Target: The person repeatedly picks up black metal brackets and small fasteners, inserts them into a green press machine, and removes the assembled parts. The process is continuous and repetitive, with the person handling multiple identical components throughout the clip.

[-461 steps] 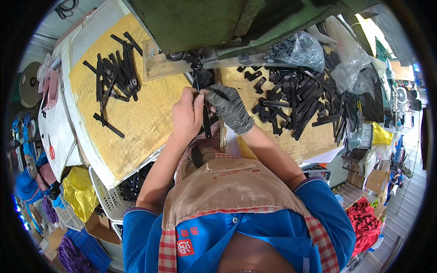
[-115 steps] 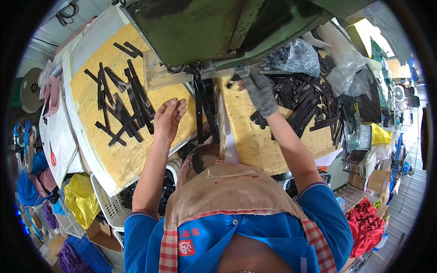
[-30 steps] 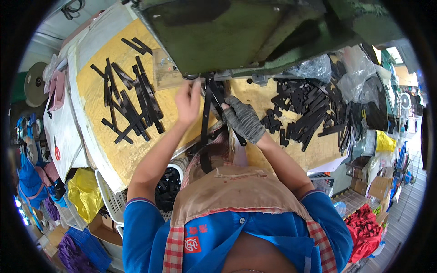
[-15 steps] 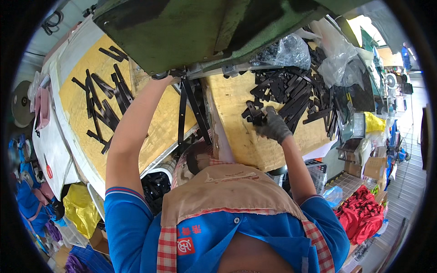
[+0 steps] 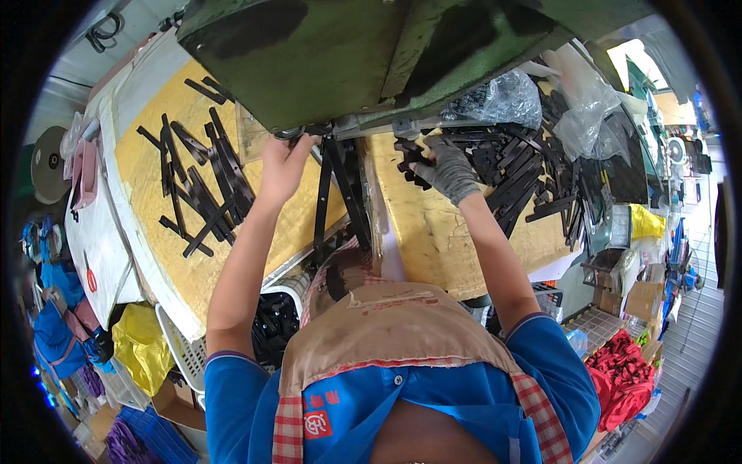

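My bare left hand (image 5: 284,166) is raised to the lower edge of the green machine (image 5: 309,69), its fingers curled closed at the tip of two long black strips. What they grip there is hidden. The two black strips (image 5: 322,201) with small holes spread downward in an upside-down V over the gap between the boards. My right hand (image 5: 450,172), in a grey fingerless-looking glove, is closed at a cluster of small black pieces (image 5: 413,158) on the right board, thumb and fingers pinching a small black piece. A heap of long black strips (image 5: 518,174) lies just right of it.
Loose black strips (image 5: 205,185) lie scattered on the left yellow board (image 5: 286,232). Clear plastic bags (image 5: 580,100) stand behind the heap on the right yellow board (image 5: 448,255). Below the left board, a white basket (image 5: 290,290) holds black parts. The machine overhangs both boards.
My right hand has moved left and away from me across the small pieces. More of my left hand now shows beside the machine's edge. The whole view has shifted slightly.
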`<state>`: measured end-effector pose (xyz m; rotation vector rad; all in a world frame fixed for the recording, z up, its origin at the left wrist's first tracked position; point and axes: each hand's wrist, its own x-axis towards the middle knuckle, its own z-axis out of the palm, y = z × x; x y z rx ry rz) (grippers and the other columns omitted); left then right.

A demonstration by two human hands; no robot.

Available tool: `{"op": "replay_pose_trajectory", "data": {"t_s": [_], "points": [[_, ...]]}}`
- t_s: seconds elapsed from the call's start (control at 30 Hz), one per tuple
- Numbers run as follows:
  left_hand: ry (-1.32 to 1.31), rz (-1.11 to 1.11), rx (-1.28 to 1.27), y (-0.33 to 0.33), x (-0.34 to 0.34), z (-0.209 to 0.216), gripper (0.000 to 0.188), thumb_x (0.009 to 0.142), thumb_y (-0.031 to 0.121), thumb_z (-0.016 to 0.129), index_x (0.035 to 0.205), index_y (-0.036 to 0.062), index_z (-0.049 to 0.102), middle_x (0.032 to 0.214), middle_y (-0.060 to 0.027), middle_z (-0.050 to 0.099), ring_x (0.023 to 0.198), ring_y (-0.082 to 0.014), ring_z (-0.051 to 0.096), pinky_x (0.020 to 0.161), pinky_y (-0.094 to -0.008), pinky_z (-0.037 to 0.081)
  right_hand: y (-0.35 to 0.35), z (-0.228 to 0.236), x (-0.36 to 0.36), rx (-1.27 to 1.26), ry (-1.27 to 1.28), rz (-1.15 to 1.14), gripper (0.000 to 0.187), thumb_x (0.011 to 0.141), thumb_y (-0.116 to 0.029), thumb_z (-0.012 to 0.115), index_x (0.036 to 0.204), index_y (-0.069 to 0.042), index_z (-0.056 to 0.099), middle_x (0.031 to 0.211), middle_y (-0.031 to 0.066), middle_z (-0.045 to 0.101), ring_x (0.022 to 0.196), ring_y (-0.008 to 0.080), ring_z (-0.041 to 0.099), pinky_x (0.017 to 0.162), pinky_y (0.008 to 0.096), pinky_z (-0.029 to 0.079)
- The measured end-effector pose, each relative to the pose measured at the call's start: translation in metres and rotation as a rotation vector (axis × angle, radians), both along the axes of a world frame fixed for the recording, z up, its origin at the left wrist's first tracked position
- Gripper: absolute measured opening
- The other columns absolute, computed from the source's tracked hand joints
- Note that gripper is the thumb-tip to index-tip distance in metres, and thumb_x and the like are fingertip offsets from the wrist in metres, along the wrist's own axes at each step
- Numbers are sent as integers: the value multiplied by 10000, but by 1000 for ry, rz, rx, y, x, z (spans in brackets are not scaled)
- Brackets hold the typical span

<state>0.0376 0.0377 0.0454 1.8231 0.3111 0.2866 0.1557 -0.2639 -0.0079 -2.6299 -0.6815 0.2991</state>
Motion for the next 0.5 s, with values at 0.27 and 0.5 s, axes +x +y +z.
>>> {"op": "replay_pose_trajectory", "data": {"t_s": [0.27, 0.5], "points": [[-216, 4, 499, -23, -1, 11, 163, 918, 122, 649, 888, -37, 635, 650, -187, 585, 548, -322, 564, 535, -387, 441, 22, -21, 2, -80, -241, 65, 481, 815, -364, 702, 1258, -200, 613, 1278, 191, 583, 1035, 362, 635, 875, 443, 520], [-189, 76, 376, -30, -5, 12, 173, 911, 122, 657, 887, -42, 608, 690, -195, 598, 599, -342, 572, 559, -388, 440, -7, -19, -8, 221, -464, -43, 207, 863, -200, 647, 1051, -118, 676, 1018, 144, 679, 867, 358, 656, 771, 425, 533]]}}
